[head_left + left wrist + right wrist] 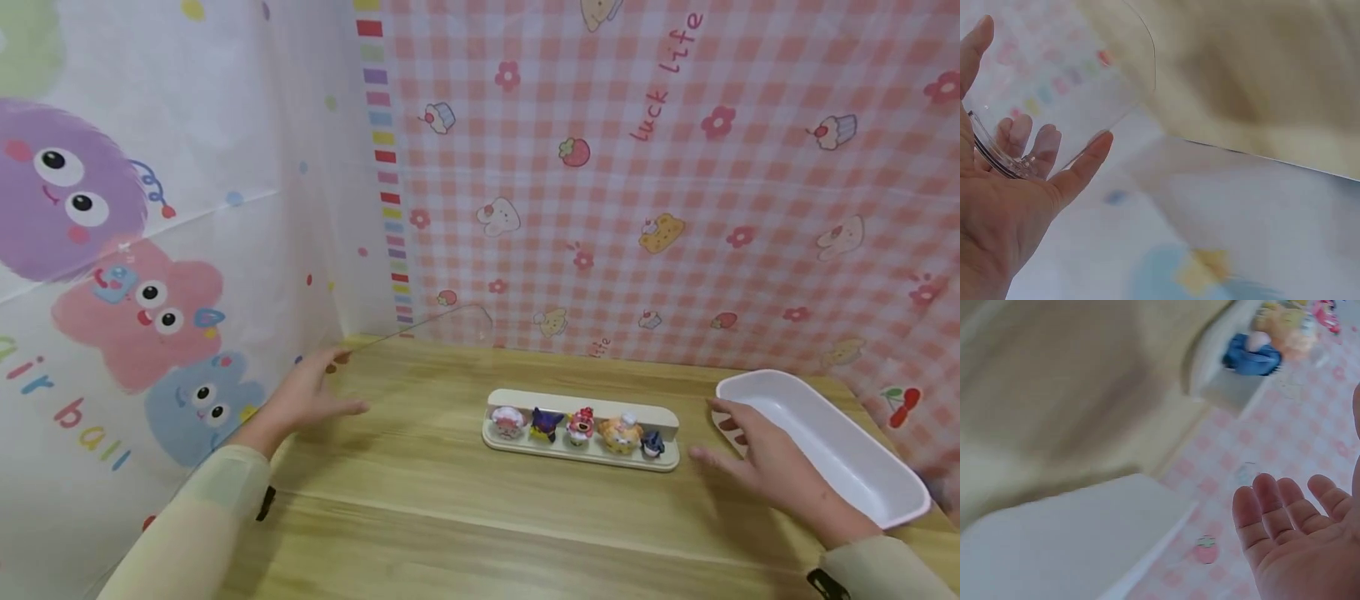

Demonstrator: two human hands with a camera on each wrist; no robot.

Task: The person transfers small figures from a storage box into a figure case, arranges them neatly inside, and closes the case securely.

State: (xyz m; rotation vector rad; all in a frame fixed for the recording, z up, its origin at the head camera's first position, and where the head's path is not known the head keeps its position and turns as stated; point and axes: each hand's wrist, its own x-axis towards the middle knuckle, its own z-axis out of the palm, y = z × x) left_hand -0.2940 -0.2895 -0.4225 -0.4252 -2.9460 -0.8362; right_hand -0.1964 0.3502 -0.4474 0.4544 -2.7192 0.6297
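Note:
My left hand [303,396] is at the left of the table, gripping one end of a clear plastic cover [1000,150]. Some of the fingers show through the cover in the left wrist view. Its faint outline [480,321] reaches toward the back wall in the head view. A cream display stand [577,457] sits mid-table, bearing a row of small figurines [581,426]. Past the stand's right end, my right hand [772,458] hovers with loose fingers and holds nothing. In the right wrist view, a dark blue figurine [1252,356] is at the stand's end.
A white plastic basin [832,442] stands at the right, beside and partly behind my right hand. Pink checked cloth [615,192] hangs behind the wooden table [420,517]. White printed cloth [247,125] covers the left side.

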